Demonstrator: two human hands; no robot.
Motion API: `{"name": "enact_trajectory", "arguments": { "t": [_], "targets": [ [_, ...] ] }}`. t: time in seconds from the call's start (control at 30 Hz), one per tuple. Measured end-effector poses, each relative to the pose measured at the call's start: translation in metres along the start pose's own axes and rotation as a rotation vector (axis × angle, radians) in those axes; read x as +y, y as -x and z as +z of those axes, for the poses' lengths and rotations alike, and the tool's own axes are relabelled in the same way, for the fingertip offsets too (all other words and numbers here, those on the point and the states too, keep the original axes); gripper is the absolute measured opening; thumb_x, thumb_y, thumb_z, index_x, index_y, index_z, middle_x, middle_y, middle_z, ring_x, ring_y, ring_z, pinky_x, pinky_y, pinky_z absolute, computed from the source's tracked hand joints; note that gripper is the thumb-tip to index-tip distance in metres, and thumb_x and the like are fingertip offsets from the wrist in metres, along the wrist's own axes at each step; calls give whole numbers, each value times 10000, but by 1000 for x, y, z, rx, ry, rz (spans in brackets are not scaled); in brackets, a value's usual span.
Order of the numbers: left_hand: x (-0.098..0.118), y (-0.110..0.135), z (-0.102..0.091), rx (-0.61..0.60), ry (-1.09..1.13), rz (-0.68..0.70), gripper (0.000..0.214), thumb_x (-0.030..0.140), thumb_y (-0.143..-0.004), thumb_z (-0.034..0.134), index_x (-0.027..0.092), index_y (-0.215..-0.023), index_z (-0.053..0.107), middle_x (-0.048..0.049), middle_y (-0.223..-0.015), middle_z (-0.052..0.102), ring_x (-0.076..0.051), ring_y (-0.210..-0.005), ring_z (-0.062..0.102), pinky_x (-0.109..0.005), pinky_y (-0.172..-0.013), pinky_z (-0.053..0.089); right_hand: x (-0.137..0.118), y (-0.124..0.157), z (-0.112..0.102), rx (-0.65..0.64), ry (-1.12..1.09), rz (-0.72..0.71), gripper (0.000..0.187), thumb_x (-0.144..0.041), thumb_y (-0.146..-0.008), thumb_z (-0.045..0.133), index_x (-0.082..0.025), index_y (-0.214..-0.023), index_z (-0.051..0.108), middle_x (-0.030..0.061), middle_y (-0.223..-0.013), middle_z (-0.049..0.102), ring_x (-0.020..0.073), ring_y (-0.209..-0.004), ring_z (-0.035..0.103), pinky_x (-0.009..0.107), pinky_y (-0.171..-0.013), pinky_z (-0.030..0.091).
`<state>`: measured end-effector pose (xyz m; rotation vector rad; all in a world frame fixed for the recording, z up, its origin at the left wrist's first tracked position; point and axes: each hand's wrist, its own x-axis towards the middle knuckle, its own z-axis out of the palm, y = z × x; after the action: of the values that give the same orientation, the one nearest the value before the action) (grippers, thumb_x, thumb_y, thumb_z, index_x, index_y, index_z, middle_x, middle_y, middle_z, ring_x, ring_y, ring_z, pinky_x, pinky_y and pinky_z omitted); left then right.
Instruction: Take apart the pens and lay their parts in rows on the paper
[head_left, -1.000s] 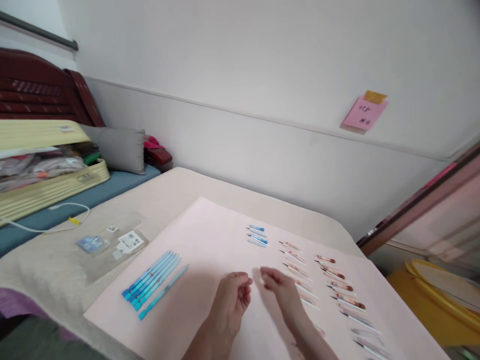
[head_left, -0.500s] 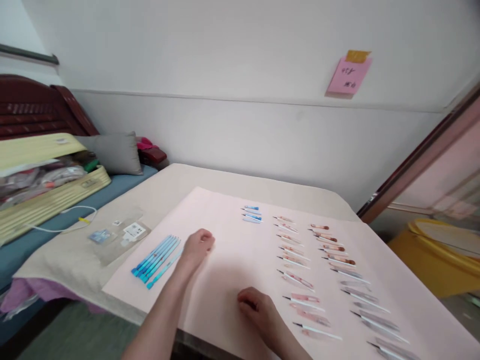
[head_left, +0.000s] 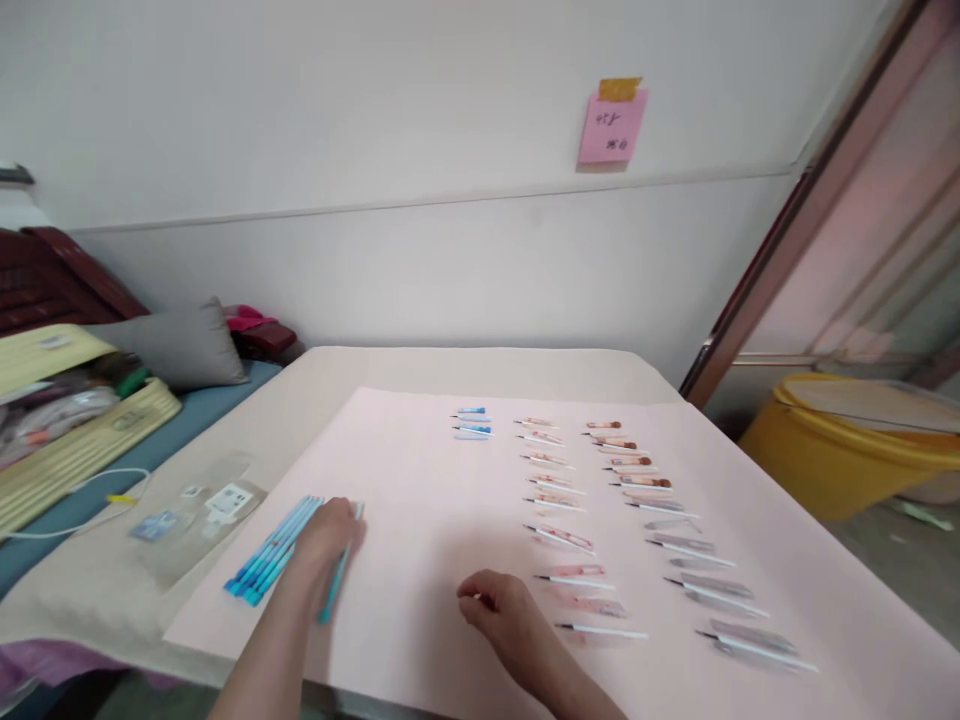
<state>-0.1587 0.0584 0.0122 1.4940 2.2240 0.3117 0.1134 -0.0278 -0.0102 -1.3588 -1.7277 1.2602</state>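
My left hand is closed, its fingertips on a single light-blue pen that lies slanted on the pink sheet. Part of this pen is hidden under the hand. Left of it, a row of blue pens lies side by side. Lower down, my right hand rests near the sheet with its fingers curled and nothing visible in them. To its right, white refills with black tips lie among pinkish pen parts. Farther off are two small blue sets.
Brown-ended pen parts and grey ones form a right-hand column. Clear plastic packaging lies on the left of the cream table cover. A yellow bin stands at right. A pink note is taped to the wall.
My left hand has come back toward the blue pens and onto the single pen, which now lies farther from the row and at a steeper angle. The view has turned right.
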Motion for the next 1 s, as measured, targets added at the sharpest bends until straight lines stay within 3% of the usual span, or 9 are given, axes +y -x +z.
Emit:
{"name": "enact_trajectory", "arguments": {
  "t": [0.1,0.17,0.23,0.3,0.4,0.5,0.6,0.73,1.0],
  "targets": [
    [31,17,15,-166,225,110,168,319,-727,541,201,-629,471,21,-492,528,-126,-496,516,-234,-519,365,-3,-2,1,19,-202,62,211,-256,-782,479,-164,-724,660,27,-666,617,154,-648,561,259,-590,389],
    [52,35,25,-384,721,151,174,321,-710,583,197,-676,465,55,-484,481,-82,-449,447,-203,-490,327,-7,-1,2,25,-411,134,233,-320,-803,492,-150,-777,649,45,-738,630,158,-694,583,256,-605,408],
    [69,51,34,-518,973,149,191,300,-686,629,188,-681,475,67,-474,456,-60,-432,416,-185,-464,292,-12,2,4,-12,-661,179,313,-416,-827,485,-141,-859,630,66,-814,638,153,-715,601,252,-614,421],
    [81,63,41,-556,1100,130,173,272,-681,650,176,-707,508,61,-498,477,-49,-439,418,-177,-464,303,-16,5,5,-63,-865,213,410,-506,-835,456,-135,-923,606,56,-759,627,116,-583,574,225,-527,388],
    [87,71,46,-559,1201,81,154,249,-689,661,163,-762,555,17,-617,577,-55,-530,501,-171,-508,365,-17,5,6,-82,-1003,264,398,-511,-825,471,-134,-874,588,-45,-513,483,38,-349,335,189,-384,201],
    [87,75,50,-623,1347,65,202,242,-722,644,152,-896,592,-81,-916,661,-120,-797,606,-219,-690,457,-17,2,4,-60,-1015,285,284,-425,-820,502,-151,-763,550,-105,-429,301,20,-333,153,200,-373,87],
    [88,78,54,-631,1491,41,231,208,-736,632,139,-953,595,-126,-986,661,-172,-905,616,-286,-814,467,-17,-2,4,-5,-901,263,233,-363,-825,488,-159,-717,522,-107,-430,271,23,-357,126,205,-381,66],
    [91,80,61,-547,1511,-3,172,144,-729,622,126,-900,605,-133,-952,672,-164,-882,622,-265,-792,479,-19,-3,5,71,-702,251,209,-309,-819,458,-163,-678,511,-99,-418,276,31,-368,162,205,-387,94],
    [96,83,61,-467,1465,-65,156,120,-734,603,122,-890,608,-114,-898,671,-109,-745,609,-196,-654,473,-15,-5,5,118,-511,225,218,-302,-814,428,-168,-666,516,-83,-433,313,47,-384,228,209,-400,157]
  ]
}}
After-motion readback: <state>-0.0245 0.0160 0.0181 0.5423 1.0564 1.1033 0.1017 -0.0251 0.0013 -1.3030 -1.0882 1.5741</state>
